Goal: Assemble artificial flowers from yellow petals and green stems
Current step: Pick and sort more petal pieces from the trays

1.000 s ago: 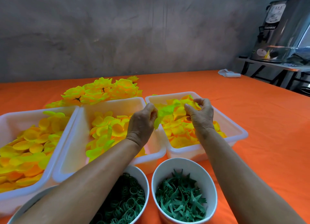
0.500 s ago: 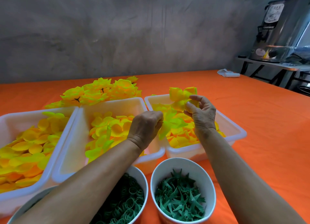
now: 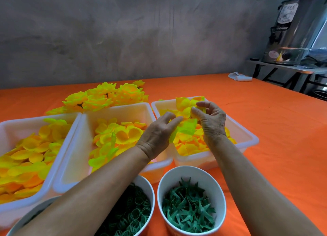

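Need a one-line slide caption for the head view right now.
Both hands work over the right-hand tray: right hand pinches yellow petals, left hand holds a green-yellow petal piece.

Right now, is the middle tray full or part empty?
Part empty. In the middle tray, petals pile toward the far side; its near floor and left wall show bare white.

Orange cloth-covered table (image 3: 265, 129) carries everything. Three white plastic tubs in a row: left tub (image 3: 10, 124), middle tub (image 3: 134, 110), right tub (image 3: 247, 138), side by side. Two round white cups at near edge: one with green rings (image 3: 150, 188), one with green star-shaped pieces (image 3: 219, 184). Heap of finished yellow flowers (image 3: 106, 97) behind tubs. Small white roll (image 3: 238, 77) at far right.
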Action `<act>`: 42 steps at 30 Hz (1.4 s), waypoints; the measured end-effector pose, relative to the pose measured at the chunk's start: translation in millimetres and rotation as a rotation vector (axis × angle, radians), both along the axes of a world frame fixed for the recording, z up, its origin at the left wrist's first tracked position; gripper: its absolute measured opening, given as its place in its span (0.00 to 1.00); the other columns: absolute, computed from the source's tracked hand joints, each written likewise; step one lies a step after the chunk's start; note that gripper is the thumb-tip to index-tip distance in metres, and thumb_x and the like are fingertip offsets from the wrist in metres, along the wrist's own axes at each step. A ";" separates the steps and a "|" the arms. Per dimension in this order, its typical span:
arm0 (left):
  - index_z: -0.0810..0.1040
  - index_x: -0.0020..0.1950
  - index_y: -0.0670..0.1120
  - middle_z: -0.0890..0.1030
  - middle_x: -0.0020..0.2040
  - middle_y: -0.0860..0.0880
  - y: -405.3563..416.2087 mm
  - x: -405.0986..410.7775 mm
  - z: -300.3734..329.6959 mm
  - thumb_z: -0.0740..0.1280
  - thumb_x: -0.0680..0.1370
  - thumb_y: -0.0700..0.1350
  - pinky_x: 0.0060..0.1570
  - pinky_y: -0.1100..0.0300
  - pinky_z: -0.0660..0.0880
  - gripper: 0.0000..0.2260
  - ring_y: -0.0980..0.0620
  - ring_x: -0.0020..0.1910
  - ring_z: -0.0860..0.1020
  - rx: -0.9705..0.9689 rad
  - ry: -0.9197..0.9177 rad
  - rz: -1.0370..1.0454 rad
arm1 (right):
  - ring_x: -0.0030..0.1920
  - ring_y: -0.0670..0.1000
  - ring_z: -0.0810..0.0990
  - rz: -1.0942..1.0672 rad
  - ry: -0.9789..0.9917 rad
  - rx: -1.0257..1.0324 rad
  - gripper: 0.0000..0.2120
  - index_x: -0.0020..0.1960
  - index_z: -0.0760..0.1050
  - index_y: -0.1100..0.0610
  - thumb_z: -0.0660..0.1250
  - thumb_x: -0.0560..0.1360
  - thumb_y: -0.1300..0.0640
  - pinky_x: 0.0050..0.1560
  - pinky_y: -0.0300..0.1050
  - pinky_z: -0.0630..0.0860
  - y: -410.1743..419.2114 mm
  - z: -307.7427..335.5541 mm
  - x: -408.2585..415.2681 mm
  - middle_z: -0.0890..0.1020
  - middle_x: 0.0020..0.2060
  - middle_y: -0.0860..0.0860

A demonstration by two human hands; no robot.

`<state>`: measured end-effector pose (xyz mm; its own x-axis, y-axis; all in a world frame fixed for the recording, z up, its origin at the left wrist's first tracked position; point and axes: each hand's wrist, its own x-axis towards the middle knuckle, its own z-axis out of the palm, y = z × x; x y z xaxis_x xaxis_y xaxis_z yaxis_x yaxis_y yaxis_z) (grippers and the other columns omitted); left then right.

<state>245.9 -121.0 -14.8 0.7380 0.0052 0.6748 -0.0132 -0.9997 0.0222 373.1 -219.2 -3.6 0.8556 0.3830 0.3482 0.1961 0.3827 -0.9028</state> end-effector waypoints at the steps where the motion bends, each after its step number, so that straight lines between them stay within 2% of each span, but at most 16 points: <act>1: 0.78 0.56 0.32 0.79 0.48 0.33 -0.1 0.0 0.9 0.68 0.68 0.25 0.32 0.48 0.80 0.17 0.36 0.39 0.80 -0.019 0.010 -0.006 | 0.27 0.42 0.77 0.005 0.003 0.005 0.10 0.41 0.76 0.56 0.70 0.71 0.70 0.28 0.35 0.74 -0.3 0.2 0.2 0.78 0.33 0.53; 4: 0.79 0.46 0.33 0.79 0.40 0.34 -0.8 0.6 1.4 0.68 0.72 0.29 0.28 0.48 0.78 0.05 0.38 0.33 0.78 -0.017 0.033 -0.030 | 0.27 0.43 0.77 0.016 0.013 0.007 0.09 0.42 0.75 0.56 0.70 0.71 0.69 0.30 0.37 0.76 -0.8 0.4 0.1 0.78 0.34 0.54; 6: 0.79 0.41 0.34 0.78 0.36 0.35 0.3 0.9 0.6 0.68 0.72 0.31 0.27 0.50 0.77 0.01 0.39 0.32 0.77 -0.008 0.026 -0.034 | 0.27 0.43 0.77 -0.010 0.012 0.011 0.09 0.43 0.75 0.57 0.69 0.71 0.69 0.29 0.38 0.76 -0.6 0.7 -0.1 0.77 0.33 0.53; 11: 0.81 0.40 0.33 0.80 0.39 0.36 3.2 1.6 -2.6 0.68 0.70 0.30 0.32 0.50 0.79 0.02 0.38 0.37 0.79 -0.018 -0.003 -0.026 | 0.28 0.46 0.77 -0.060 0.019 0.034 0.08 0.43 0.75 0.58 0.70 0.71 0.69 0.30 0.38 0.76 -1.6 0.2 1.1 0.76 0.34 0.54; 14: 0.81 0.46 0.33 0.81 0.44 0.35 3.6 0.4 -3.2 0.68 0.71 0.31 0.35 0.50 0.79 0.05 0.37 0.41 0.80 -0.008 -0.012 -0.004 | 0.29 0.45 0.77 -0.014 0.017 0.032 0.09 0.42 0.75 0.56 0.70 0.71 0.69 0.31 0.38 0.77 -0.4 0.5 1.0 0.77 0.34 0.54; 17: 0.80 0.51 0.33 0.80 0.48 0.34 2.0 -0.6 -2.2 0.67 0.72 0.30 0.34 0.49 0.79 0.09 0.35 0.44 0.80 0.012 -0.033 0.035 | 0.36 0.48 0.78 0.058 0.017 0.013 0.10 0.44 0.76 0.56 0.68 0.72 0.70 0.35 0.39 0.79 2.1 0.4 0.9 0.78 0.37 0.53; 19: 0.79 0.51 0.33 0.79 0.48 0.34 0.2 -1.8 0.1 0.64 0.73 0.31 0.33 0.50 0.78 0.08 0.35 0.43 0.80 0.004 -0.082 0.045 | 0.37 0.50 0.78 0.097 0.009 -0.010 0.10 0.47 0.76 0.58 0.68 0.72 0.71 0.37 0.41 0.80 2.5 -0.3 1.1 0.79 0.37 0.53; 22: 0.78 0.48 0.34 0.78 0.46 0.35 -0.7 -3.9 1.3 0.60 0.76 0.35 0.30 0.53 0.76 0.09 0.37 0.39 0.79 -0.045 -0.133 0.065 | 0.33 0.48 0.79 0.110 -0.013 -0.040 0.11 0.51 0.76 0.62 0.69 0.71 0.71 0.33 0.39 0.79 2.5 -0.5 0.3 0.80 0.36 0.54; 24: 0.78 0.48 0.34 0.78 0.47 0.35 0.1 -3.7 -0.5 0.60 0.78 0.39 0.35 0.52 0.76 0.10 0.37 0.42 0.78 -0.069 -0.095 0.063 | 0.28 0.44 0.78 0.093 0.000 -0.030 0.09 0.47 0.76 0.61 0.69 0.70 0.72 0.31 0.37 0.77 3.4 -0.8 0.5 0.80 0.31 0.51; 26: 0.79 0.52 0.36 0.78 0.52 0.36 2.0 -1.1 -4.5 0.61 0.79 0.46 0.46 0.50 0.75 0.14 0.39 0.50 0.77 -0.087 0.044 0.056 | 0.26 0.42 0.76 0.054 0.012 -0.015 0.09 0.42 0.76 0.58 0.70 0.70 0.71 0.29 0.36 0.75 3.5 -1.0 1.6 0.79 0.27 0.47; 27: 0.80 0.52 0.37 0.78 0.55 0.37 3.1 0.4 -6.0 0.60 0.79 0.49 0.51 0.50 0.73 0.17 0.40 0.54 0.75 -0.095 0.122 0.053 | 0.26 0.42 0.75 0.035 0.011 -0.012 0.10 0.41 0.76 0.57 0.71 0.69 0.70 0.28 0.36 0.75 3.7 -1.1 2.2 0.79 0.28 0.48; 29: 0.83 0.49 0.39 0.78 0.56 0.39 3.5 1.4 -6.2 0.58 0.78 0.54 0.53 0.50 0.70 0.21 0.42 0.55 0.74 -0.113 0.172 0.043 | 0.27 0.44 0.75 0.003 -0.006 -0.017 0.10 0.40 0.76 0.56 0.72 0.69 0.69 0.29 0.37 0.74 3.6 -2.1 3.3 0.77 0.31 0.53; 32: 0.81 0.38 0.37 0.79 0.44 0.37 2.2 -0.2 -3.4 0.57 0.79 0.52 0.43 0.48 0.73 0.22 0.40 0.44 0.76 -0.076 0.057 0.038 | 0.33 0.52 0.76 -0.036 -0.017 -0.036 0.09 0.38 0.76 0.55 0.73 0.68 0.67 0.32 0.41 0.74 5.1 -4.7 5.4 0.77 0.35 0.58; 34: 0.78 0.37 0.37 0.77 0.39 0.37 1.2 -1.8 -1.6 0.57 0.79 0.48 0.37 0.48 0.74 0.19 0.39 0.39 0.76 -0.052 -0.046 0.050 | 0.35 0.54 0.75 -0.056 -0.022 -0.046 0.08 0.37 0.76 0.56 0.74 0.68 0.65 0.34 0.44 0.74 5.9 -5.9 6.3 0.77 0.35 0.58; 38: 0.75 0.38 0.37 0.75 0.36 0.38 0.5 -2.7 0.0 0.58 0.78 0.44 0.34 0.51 0.73 0.15 0.40 0.36 0.75 -0.086 -0.152 0.097 | 0.33 0.52 0.75 -0.042 -0.037 -0.069 0.08 0.35 0.77 0.57 0.75 0.68 0.62 0.30 0.39 0.74 6.3 -6.4 5.4 0.77 0.32 0.56; 42: 0.76 0.41 0.36 0.76 0.37 0.37 1.6 -4.0 1.5 0.59 0.78 0.44 0.31 0.52 0.74 0.13 0.40 0.35 0.76 -0.130 -0.233 0.151 | 0.35 0.51 0.74 -0.023 -0.141 -0.153 0.08 0.34 0.77 0.56 0.75 0.68 0.60 0.36 0.46 0.74 7.9 -7.2 2.1 0.77 0.32 0.56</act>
<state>241.9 -119.4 -13.3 0.5476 0.2005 0.8124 0.1158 -0.9797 0.1637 375.2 -211.3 -10.8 0.8116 0.4219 0.4041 0.3314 0.2371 -0.9132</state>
